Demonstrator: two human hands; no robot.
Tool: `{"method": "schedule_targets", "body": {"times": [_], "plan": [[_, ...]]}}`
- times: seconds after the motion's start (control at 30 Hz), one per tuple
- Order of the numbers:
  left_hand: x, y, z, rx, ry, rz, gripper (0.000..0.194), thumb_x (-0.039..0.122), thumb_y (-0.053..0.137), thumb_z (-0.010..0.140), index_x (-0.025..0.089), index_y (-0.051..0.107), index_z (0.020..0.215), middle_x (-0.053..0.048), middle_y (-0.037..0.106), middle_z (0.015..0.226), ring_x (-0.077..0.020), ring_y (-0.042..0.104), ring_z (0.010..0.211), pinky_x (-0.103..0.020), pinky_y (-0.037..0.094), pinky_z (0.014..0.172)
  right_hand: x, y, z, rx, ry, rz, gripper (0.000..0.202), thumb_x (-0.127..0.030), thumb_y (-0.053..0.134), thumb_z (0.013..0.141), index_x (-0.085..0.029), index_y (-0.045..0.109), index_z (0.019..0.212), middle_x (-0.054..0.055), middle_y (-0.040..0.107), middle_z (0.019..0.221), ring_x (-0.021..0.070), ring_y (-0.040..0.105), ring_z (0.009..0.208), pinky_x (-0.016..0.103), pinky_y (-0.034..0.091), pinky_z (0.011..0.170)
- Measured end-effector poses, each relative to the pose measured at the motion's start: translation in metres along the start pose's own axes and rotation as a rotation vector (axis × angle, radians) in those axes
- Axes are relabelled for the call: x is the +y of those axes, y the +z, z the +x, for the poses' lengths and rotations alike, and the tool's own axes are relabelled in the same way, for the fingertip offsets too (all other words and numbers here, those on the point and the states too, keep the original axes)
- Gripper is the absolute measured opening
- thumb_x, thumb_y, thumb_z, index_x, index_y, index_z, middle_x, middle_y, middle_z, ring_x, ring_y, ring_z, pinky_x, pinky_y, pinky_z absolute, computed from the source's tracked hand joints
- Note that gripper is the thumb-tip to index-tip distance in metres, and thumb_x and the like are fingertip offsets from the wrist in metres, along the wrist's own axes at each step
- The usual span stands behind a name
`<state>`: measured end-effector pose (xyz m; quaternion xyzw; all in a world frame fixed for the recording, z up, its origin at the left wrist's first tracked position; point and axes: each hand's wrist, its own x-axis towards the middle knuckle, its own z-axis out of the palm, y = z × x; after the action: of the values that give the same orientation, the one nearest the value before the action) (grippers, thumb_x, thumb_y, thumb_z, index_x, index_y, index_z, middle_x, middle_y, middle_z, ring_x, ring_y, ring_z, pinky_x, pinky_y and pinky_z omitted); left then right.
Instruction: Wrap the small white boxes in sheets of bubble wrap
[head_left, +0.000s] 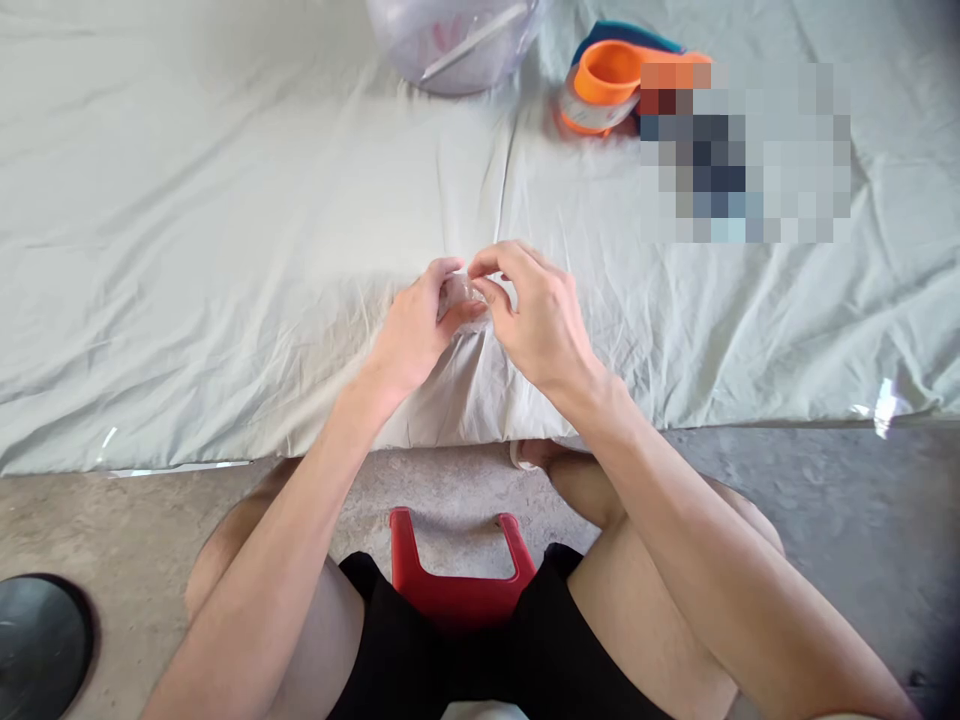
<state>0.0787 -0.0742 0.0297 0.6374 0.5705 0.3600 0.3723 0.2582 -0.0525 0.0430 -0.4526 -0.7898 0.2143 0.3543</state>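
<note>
My left hand [415,327] is curled round a small, crinkled piece of clear plastic [466,292] just above the cloth, near the table's front edge. Its thumb and fingers lie on either side of the plastic. From the right, my right hand [534,312] meets it with thumb and index finger pinched at the plastic's edge. Glare and the fingers hide part of the plastic, so its exact kind cannot be made out.
A wrinkled pale cloth [225,250] covers the table. At the back stand a translucent container [457,50] with a white stick-like thing and an orange tape dispenser [606,80]. A blurred patch hides things beside it. Below are a red stool [465,595] and a dark round object [41,640].
</note>
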Motion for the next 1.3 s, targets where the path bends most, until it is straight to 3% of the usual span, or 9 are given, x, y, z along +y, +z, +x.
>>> {"method": "schedule_targets", "body": {"times": [0.17,0.3,0.43,0.57,0.8,0.93,1.07,1.17,1.3], "plan": [[0.004,-0.002,-0.003,-0.023,-0.064,0.061,0.028,0.033,0.070,0.111,0.025,0.064,0.137,-0.001,0.072,0.094,-0.0266,0.073,0.098,-0.043,0.061,0.091,0.007,-0.002,-0.007,-0.035,-0.047,0.034,0.045,-0.014,0.056,0.106,-0.033,0.067,0.145,0.005,0.082,0.127,0.0288,0.079,0.125,0.054,0.063,0.114],[0.000,-0.002,-0.003,-0.025,-0.040,0.129,0.035,0.039,0.071,0.113,0.028,0.061,0.145,-0.006,0.080,0.121,-0.0290,0.076,0.120,-0.047,0.060,0.109,0.019,0.002,-0.010,-0.032,-0.095,0.000,0.035,-0.023,0.052,0.114,-0.028,0.076,0.140,0.013,0.074,0.153,0.0293,0.075,0.137,0.053,0.063,0.117],[-0.009,-0.002,0.000,-0.026,0.026,0.176,0.036,0.048,0.065,0.116,0.028,0.062,0.146,-0.011,0.080,0.136,-0.0325,0.075,0.125,-0.053,0.057,0.116,0.020,-0.005,-0.014,-0.158,-0.133,-0.049,0.047,-0.018,0.043,0.116,-0.027,0.076,0.149,0.012,0.075,0.161,0.0310,0.070,0.150,0.060,0.057,0.128],[-0.021,0.005,0.001,0.003,0.100,0.212,0.034,0.045,0.064,0.116,0.031,0.061,0.148,-0.009,0.080,0.142,-0.0337,0.073,0.135,-0.058,0.050,0.126,0.015,-0.019,-0.018,-0.306,-0.115,-0.096,0.064,-0.013,0.051,0.109,-0.027,0.061,0.171,0.010,0.055,0.184,0.0341,0.055,0.170,0.068,0.047,0.138],[-0.031,0.024,-0.008,0.073,0.164,0.198,0.049,0.067,0.034,0.122,0.032,0.058,0.146,-0.012,0.075,0.146,-0.0363,0.071,0.135,-0.062,0.054,0.120,0.018,-0.018,-0.016,-0.315,-0.084,-0.088,0.064,-0.008,0.057,0.103,-0.030,0.066,0.163,0.010,0.058,0.181,0.0361,0.056,0.168,0.070,0.048,0.137],[-0.031,0.024,-0.010,0.083,0.154,0.144,0.043,0.063,0.042,0.121,0.034,0.055,0.152,-0.011,0.076,0.143,-0.0336,0.072,0.134,-0.061,0.051,0.124,0.018,-0.012,-0.016,-0.312,-0.014,0.014,0.060,-0.007,0.052,0.103,-0.028,0.065,0.158,0.013,0.064,0.173,0.0346,0.061,0.161,0.065,0.053,0.132],[-0.032,0.016,-0.009,0.090,0.156,0.141,0.051,0.058,0.054,0.118,0.032,0.051,0.162,-0.008,0.080,0.123,-0.0300,0.074,0.129,-0.059,0.046,0.130,0.018,-0.010,-0.018,-0.331,0.039,0.140,0.057,-0.006,0.049,0.103,-0.025,0.062,0.155,0.015,0.067,0.165,0.0325,0.065,0.155,0.060,0.056,0.130],[-0.034,0.012,-0.007,0.093,0.144,0.157,0.060,0.064,0.055,0.117,0.028,0.053,0.165,-0.010,0.081,0.127,-0.0302,0.072,0.139,-0.059,0.038,0.138,0.017,-0.011,-0.019,-0.332,0.061,0.149,0.056,-0.008,0.051,0.105,-0.026,0.063,0.157,0.014,0.065,0.172,0.0325,0.065,0.158,0.061,0.056,0.130],[-0.034,0.012,-0.006,0.079,0.114,0.189,0.065,0.066,0.047,0.119,0.023,0.055,0.166,-0.013,0.081,0.134,-0.0293,0.074,0.137,-0.062,0.031,0.144,0.017,-0.015,-0.022,-0.324,0.063,0.061,0.059,-0.014,0.055,0.109,-0.031,0.064,0.166,0.007,0.060,0.180,0.0322,0.062,0.164,0.062,0.056,0.133]]}}
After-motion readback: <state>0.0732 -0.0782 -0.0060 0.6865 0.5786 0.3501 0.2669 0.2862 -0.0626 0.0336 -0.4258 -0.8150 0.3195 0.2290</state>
